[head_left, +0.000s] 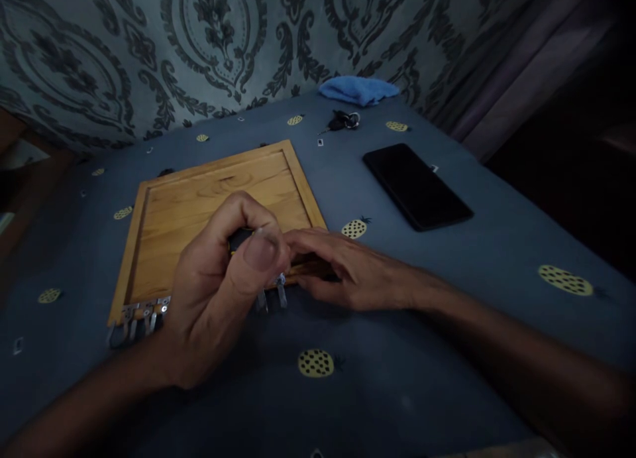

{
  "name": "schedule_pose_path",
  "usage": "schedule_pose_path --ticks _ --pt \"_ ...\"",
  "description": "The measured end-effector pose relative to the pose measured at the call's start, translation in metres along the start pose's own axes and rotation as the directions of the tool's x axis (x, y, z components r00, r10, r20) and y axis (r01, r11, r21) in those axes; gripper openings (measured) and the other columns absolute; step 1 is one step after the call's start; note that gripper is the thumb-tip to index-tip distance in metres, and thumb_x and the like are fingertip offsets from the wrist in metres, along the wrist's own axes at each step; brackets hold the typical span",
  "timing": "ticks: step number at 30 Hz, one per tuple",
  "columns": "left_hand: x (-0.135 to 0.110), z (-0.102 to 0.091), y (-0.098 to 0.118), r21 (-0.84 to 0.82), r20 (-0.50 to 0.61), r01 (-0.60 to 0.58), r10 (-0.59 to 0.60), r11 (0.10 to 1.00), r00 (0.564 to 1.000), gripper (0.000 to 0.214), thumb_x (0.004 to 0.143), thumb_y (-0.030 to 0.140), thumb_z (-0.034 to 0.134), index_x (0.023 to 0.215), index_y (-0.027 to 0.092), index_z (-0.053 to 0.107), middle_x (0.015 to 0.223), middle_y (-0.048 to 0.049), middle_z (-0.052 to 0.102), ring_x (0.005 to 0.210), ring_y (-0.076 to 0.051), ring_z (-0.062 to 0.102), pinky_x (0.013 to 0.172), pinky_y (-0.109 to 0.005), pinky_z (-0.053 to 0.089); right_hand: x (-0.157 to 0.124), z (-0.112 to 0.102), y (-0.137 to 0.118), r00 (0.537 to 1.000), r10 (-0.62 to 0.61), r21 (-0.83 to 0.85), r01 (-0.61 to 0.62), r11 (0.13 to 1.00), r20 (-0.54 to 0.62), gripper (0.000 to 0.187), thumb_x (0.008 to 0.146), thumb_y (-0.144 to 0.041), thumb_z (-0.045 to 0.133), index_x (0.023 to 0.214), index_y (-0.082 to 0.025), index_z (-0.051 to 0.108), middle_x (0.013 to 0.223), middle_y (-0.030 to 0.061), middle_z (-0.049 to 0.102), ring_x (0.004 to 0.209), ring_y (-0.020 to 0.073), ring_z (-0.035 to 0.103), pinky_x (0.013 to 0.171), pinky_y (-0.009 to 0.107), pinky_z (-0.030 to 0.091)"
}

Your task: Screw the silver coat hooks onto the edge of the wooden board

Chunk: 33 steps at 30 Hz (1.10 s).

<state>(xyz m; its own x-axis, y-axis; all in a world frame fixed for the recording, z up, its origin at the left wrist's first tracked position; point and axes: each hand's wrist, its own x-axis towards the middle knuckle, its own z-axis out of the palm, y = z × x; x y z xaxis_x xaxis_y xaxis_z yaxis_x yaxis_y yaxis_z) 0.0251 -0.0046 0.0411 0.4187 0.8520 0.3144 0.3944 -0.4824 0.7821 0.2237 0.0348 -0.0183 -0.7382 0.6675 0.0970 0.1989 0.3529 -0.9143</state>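
A wooden key rack (pixel 226 199) with a raised frame lies flat on the table. Metal hooks (pixel 144 315) run along its near edge, and more hooks (pixel 271 297) show between my hands. Above that edge my left hand (pixel 226 279) is closed, thumb on top, around a dark handle (pixel 239 239) with a bit of yellow, which looks like a screwdriver's. Its lower end is hidden. My right hand (pixel 348 269) is closed on the rack's near right corner, fingers over the frame and thumb at the near edge. Its fingertips meet my left hand.
A black phone (pixel 416 186) lies right of the rack. Farther back are a bunch of keys (pixel 342 121) and a folded blue cloth (pixel 358 90). The patterned wall or curtain (pixel 213 34) borders the table (pixel 407 352) at the back; the right edge falls into darkness.
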Motion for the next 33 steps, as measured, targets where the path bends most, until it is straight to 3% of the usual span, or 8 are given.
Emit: schedule_pose_path --ticks 3,8,13,16,21,23,28,33 --pt "0.002 0.001 0.001 -0.276 -0.078 0.044 -0.068 0.960 0.995 0.029 0.105 0.050 0.049 0.088 0.027 0.049 0.075 0.0021 0.052 0.064 -0.015 0.050 0.060 -0.035 0.047 0.000 -0.001 -0.002 1.000 0.006 -0.003 -0.006 1.000 0.006 0.047 0.086 -0.016 0.061 0.133 -0.021 0.058 0.115 0.0098 0.069 0.105 0.0247 0.068 0.090 0.043 0.056" --pt "0.002 0.002 0.000 -0.327 -0.067 0.043 -0.069 0.944 0.995 0.027 0.104 0.048 0.054 0.087 0.026 0.052 0.073 0.0022 0.052 0.064 -0.015 0.049 0.060 -0.034 0.046 0.001 -0.002 -0.004 1.000 -0.027 0.000 0.027 1.000 0.014 0.042 0.084 -0.014 0.058 0.127 -0.020 0.060 0.104 0.0070 0.070 0.101 0.0235 0.068 0.089 0.041 0.055" --pt "0.002 -0.002 0.001 -0.172 -0.030 0.036 -0.042 0.984 0.999 0.030 0.104 0.052 0.048 0.089 0.027 0.051 0.074 0.0008 0.053 0.067 -0.018 0.053 0.068 -0.037 0.051 0.002 -0.002 -0.002 0.999 -0.048 -0.029 0.048 0.998 -0.002 0.042 0.082 -0.014 0.060 0.124 -0.021 0.060 0.102 0.0051 0.071 0.094 0.0217 0.066 0.082 0.037 0.053" --pt "0.005 -0.009 0.005 0.024 0.045 -0.062 0.061 0.998 0.997 0.026 0.107 0.045 0.044 0.091 0.026 0.051 0.083 -0.0012 0.058 0.080 -0.020 0.060 0.075 -0.036 0.052 0.002 -0.002 -0.001 0.997 -0.071 -0.045 0.071 0.996 0.005 0.037 0.081 -0.014 0.060 0.118 -0.021 0.062 0.098 0.0041 0.071 0.087 0.0205 0.064 0.076 0.035 0.051" --pt "0.010 -0.022 0.010 0.354 0.089 -0.213 0.193 0.911 0.977 0.007 0.103 0.031 0.055 0.097 0.027 0.057 0.088 -0.0010 0.060 0.080 -0.019 0.059 0.067 -0.032 0.049 0.003 -0.002 0.001 0.999 -0.041 -0.074 0.042 0.996 0.006 0.050 0.083 -0.017 0.060 0.134 -0.019 0.057 0.107 0.0076 0.072 0.096 0.0238 0.065 0.080 0.038 0.051" --pt "0.009 -0.023 0.011 0.392 0.057 -0.211 0.205 0.896 0.977 0.003 0.101 0.031 0.061 0.101 0.027 0.060 0.088 -0.0003 0.062 0.078 -0.019 0.061 0.067 -0.032 0.050 0.003 -0.002 0.002 0.999 -0.048 -0.072 0.049 0.996 0.012 0.054 0.084 -0.018 0.060 0.138 -0.018 0.056 0.110 0.0086 0.072 0.102 0.0251 0.066 0.083 0.039 0.051" --pt "0.003 -0.020 0.012 0.365 -0.072 -0.132 0.170 0.921 0.983 0.020 0.091 0.031 0.076 0.105 0.031 0.061 0.094 0.0028 0.070 0.085 -0.021 0.068 0.075 -0.037 0.053 0.001 -0.001 0.001 0.998 -0.062 -0.080 0.061 0.995 -0.009 0.056 0.082 -0.013 0.060 0.137 -0.017 0.056 0.109 0.0084 0.073 0.098 0.0225 0.067 0.084 0.037 0.053" --pt "0.001 -0.023 0.009 0.351 -0.099 -0.138 0.183 0.926 0.978 0.025 0.090 0.033 0.076 0.110 0.035 0.061 0.101 0.0040 0.072 0.090 -0.023 0.071 0.071 -0.041 0.054 0.000 0.000 0.000 1.000 -0.030 -0.026 0.030 0.999 -0.002 0.049 0.085 -0.014 0.060 0.134 -0.019 0.057 0.109 0.0085 0.070 0.103 0.0232 0.069 0.089 0.040 0.056"
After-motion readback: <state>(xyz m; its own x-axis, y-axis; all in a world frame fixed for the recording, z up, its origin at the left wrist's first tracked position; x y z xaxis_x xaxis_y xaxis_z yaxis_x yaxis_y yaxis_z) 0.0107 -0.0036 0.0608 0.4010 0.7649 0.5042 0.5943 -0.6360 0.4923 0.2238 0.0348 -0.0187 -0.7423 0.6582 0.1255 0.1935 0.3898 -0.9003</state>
